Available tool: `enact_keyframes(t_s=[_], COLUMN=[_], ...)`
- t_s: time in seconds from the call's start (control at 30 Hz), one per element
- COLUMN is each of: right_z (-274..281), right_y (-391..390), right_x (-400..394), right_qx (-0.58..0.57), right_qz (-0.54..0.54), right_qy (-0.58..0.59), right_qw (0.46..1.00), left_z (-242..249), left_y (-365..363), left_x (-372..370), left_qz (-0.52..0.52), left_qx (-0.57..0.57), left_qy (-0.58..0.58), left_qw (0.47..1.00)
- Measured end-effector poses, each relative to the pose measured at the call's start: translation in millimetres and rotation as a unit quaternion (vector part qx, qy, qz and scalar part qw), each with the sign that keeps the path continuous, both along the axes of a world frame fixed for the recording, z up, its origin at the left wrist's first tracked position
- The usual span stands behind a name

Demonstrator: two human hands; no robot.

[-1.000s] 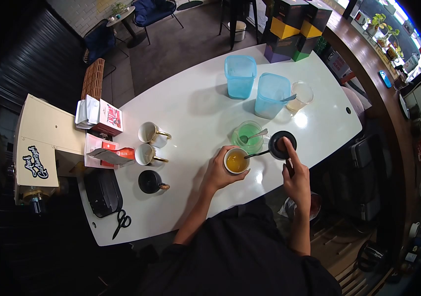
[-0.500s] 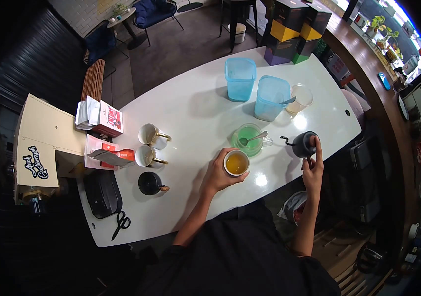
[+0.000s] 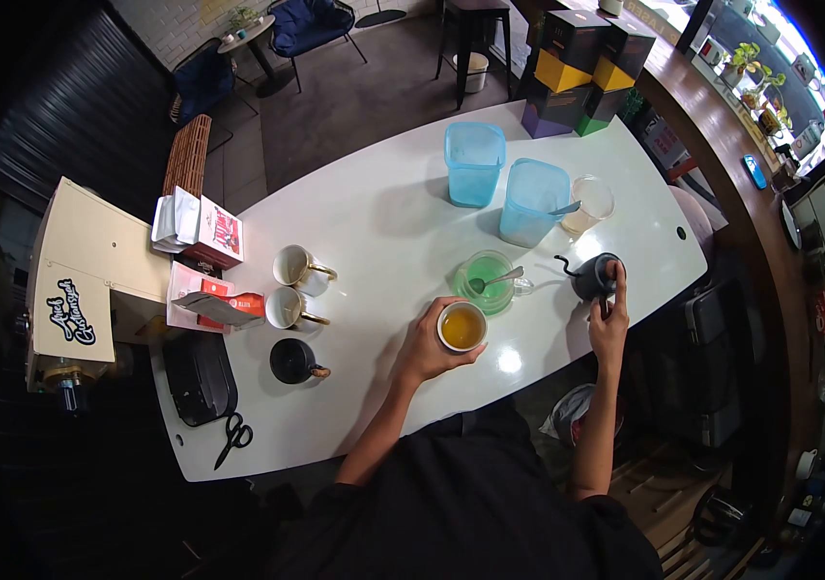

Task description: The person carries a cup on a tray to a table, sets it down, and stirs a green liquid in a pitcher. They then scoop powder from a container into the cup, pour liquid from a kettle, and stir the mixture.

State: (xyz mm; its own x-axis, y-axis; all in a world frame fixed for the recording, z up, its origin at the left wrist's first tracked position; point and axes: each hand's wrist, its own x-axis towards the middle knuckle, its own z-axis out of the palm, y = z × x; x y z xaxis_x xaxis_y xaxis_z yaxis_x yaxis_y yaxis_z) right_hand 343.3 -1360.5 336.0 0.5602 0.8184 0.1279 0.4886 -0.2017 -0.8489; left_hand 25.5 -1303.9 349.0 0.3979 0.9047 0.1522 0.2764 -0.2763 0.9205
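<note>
My left hand [image 3: 429, 346] is wrapped round a white cup [image 3: 462, 327] of yellow-amber liquid, near the front edge of the white table. Just beyond it stands a glass cup [image 3: 488, 280] of green liquid, its handle to the right and a spoon [image 3: 501, 280] leaning in it. On the right, my right hand [image 3: 609, 324] grips the handle of a black gooseneck kettle [image 3: 594, 277], one finger stretched over its lid. The thin spout points left, toward the glass cup, and no stream of liquid shows from it.
Two blue plastic containers [image 3: 475, 164] and a clear glass [image 3: 588, 205] stand farther back, with stacked boxes [image 3: 572, 72] behind. At left are two white mugs [image 3: 302, 270], a black mug [image 3: 293, 361], coffee bags [image 3: 219, 307], a black case [image 3: 201, 379] and scissors [image 3: 234, 438].
The view has shifted slightly. Both hands keep their holds on the cup and kettle, with hardly any movement over the table.
</note>
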Motion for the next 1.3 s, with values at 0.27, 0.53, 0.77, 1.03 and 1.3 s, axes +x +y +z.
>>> enact_keyframes(t_s=[0.27,0.53,0.77,1.03,1.3], right_z=[44.3,41.6,42.6,41.6,51.7], right_y=[11.1,50.0,61.8,70.0,65.7], right_x=[-38.4,-103.7,-118.8,-118.0,-123.0], right_qx=[0.078,0.081,0.073,0.1,0.078], right_qz=[-0.137,0.103,0.104,0.126,0.193], right_qy=[-0.357,-0.083,-0.106,-0.106,-0.126], right_qw=[0.921,0.988,0.986,0.981,0.97], left_z=[-7.7,-4.1,-0.3,0.1,-1.2], left_y=[0.3,-0.2,0.2,0.3,0.5], left_x=[-1.3,-0.5,-1.6,-1.6,-1.3], left_qz=[0.002,0.005,0.0,-0.003,-0.003], left_qx=[0.009,-0.001,0.004,0.001,-0.004], left_qy=[-0.002,-0.012,0.005,0.006,0.003], left_qw=[1.0,1.0,1.0,1.0,1.0])
